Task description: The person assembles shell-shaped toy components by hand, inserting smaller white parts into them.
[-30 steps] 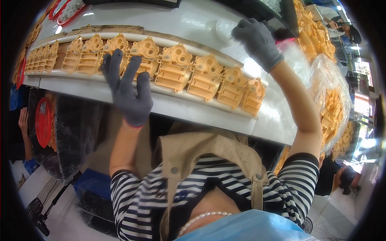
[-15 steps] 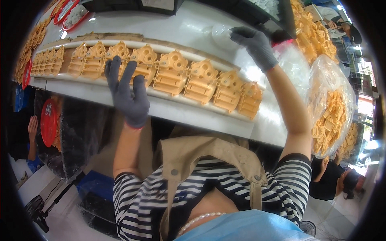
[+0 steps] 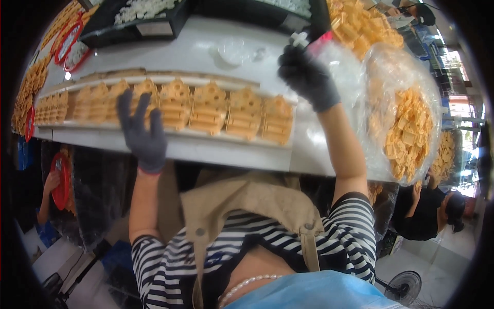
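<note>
a row of orange-yellow plastic housings (image 3: pixel 208 108), each moulded with round holes and ribbed slots, is being supported along a long pale-railed strip (image 3: pixel 180 132) on a smooth white table (image 3: pixel 314 149). in front of the left-hand part of this row, the left hand (image 3: pixel 141 134), covered by a dark grey knit glove, is being held with its fingers stretched and spread wide, a few housings being partly hidden by it; whether any is being touched cannot be told.

beyond the right end of the row, the right hand (image 3: pixel 309 80), gloved in the same grey, is being kept raised with its fingers curled nearly closed — a small white cross-shaped plastic piece (image 3: pixel 299 39) is being pinched at the fingertips. just beyond it, white pieces are being contained by a black plastic bin (image 3: pixel 242 18), and more by a black labelled tray (image 3: pixel 118 38) farther left.

at the right, orange parts are being enclosed by a clear plastic bag (image 3: pixel 370 92), with an orange heap (image 3: pixel 363 26) being piled behind. at the far left, a red round tray (image 3: pixel 63 180) is being touched by a co-worker's hand (image 3: pixel 53 180).
</note>
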### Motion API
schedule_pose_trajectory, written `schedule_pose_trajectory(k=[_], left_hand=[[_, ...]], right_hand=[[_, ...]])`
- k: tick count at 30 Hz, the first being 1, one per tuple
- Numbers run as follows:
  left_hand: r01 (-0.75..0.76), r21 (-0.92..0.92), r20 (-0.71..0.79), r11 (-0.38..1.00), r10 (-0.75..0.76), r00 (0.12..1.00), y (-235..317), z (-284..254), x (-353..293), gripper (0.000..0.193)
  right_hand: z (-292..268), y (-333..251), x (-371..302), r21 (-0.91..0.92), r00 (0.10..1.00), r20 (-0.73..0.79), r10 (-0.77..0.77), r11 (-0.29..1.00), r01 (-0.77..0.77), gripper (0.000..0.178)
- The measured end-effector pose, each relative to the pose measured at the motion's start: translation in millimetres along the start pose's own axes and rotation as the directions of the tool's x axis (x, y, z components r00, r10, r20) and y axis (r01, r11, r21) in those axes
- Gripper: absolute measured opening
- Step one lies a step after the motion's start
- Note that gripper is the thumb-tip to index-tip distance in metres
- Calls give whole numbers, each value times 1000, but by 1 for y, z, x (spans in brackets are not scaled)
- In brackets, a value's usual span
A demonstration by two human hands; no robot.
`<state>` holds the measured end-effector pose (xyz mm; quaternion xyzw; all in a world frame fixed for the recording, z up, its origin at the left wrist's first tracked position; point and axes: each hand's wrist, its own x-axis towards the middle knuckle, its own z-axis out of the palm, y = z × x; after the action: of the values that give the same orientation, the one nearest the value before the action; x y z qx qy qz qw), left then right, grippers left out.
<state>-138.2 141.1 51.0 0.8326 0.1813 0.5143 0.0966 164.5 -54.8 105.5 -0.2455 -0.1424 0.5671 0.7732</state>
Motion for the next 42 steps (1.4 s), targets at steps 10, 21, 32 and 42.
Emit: schedule_pose_trajectory(k=[10, 21, 32, 42], left_hand=[[-262, -656, 427, 708, 634, 644, 134, 64, -7, 41], [-298, -602, 467, 741, 630, 621, 139, 73, -24, 46], [-339, -573, 467, 747, 637, 613, 136, 76, -26, 47], [-393, -530, 445, 751, 641, 625, 135, 78, -35, 43]], right_hand=[[-1, 29, -96, -876, 852, 293, -435, -478, 58, 17], [-8, 29, -93, -454, 854, 514, -72, -868, 200, 25], [3, 6, -90, -579, 968, 235, 90, -787, 214, 25], [30, -1, -57, -913, 960, -10, -279, -389, -123, 17]])
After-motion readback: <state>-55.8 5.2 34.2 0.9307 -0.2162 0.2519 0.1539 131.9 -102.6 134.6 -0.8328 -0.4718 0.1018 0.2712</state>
